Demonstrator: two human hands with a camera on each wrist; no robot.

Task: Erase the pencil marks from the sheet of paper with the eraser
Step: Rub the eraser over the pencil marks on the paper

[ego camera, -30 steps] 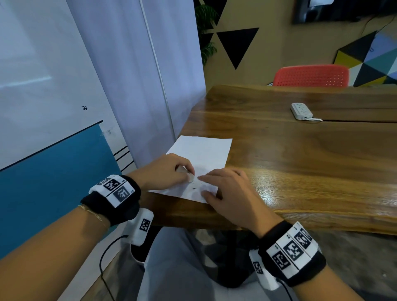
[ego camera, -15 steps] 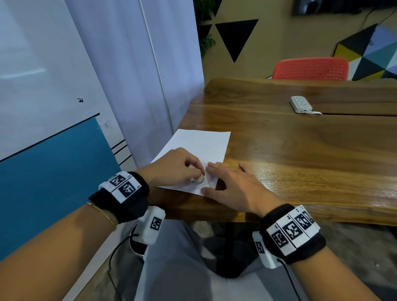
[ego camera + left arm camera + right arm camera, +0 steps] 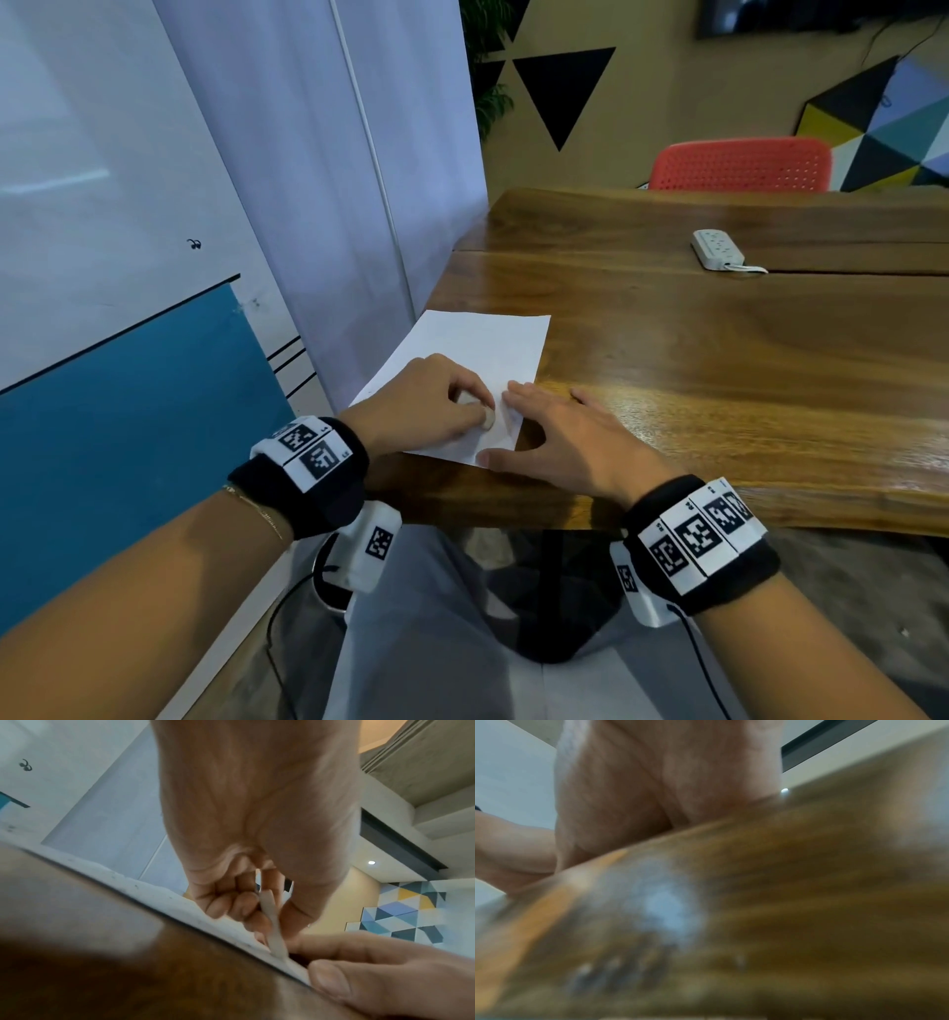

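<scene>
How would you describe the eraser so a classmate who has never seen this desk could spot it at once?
Start at the wooden table and find the white sheet of paper at its near left corner. The eraser is the small pale lump pinched in the left hand, pressed onto the paper, beside the flat right hand.

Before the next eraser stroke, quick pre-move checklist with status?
1. Eraser gripped by the left hand: ok.
2. Eraser tip touching the sheet of paper: ok, seen in the left wrist view.
3. Right hand flat, pinning the sheet's near corner: ok.
4. Sheet fully on the table: ok, though it lies close to the near edge.
5. Pencil marks left to erase: cannot tell, too faint.
6. Power strip away from the hands: ok.
</scene>
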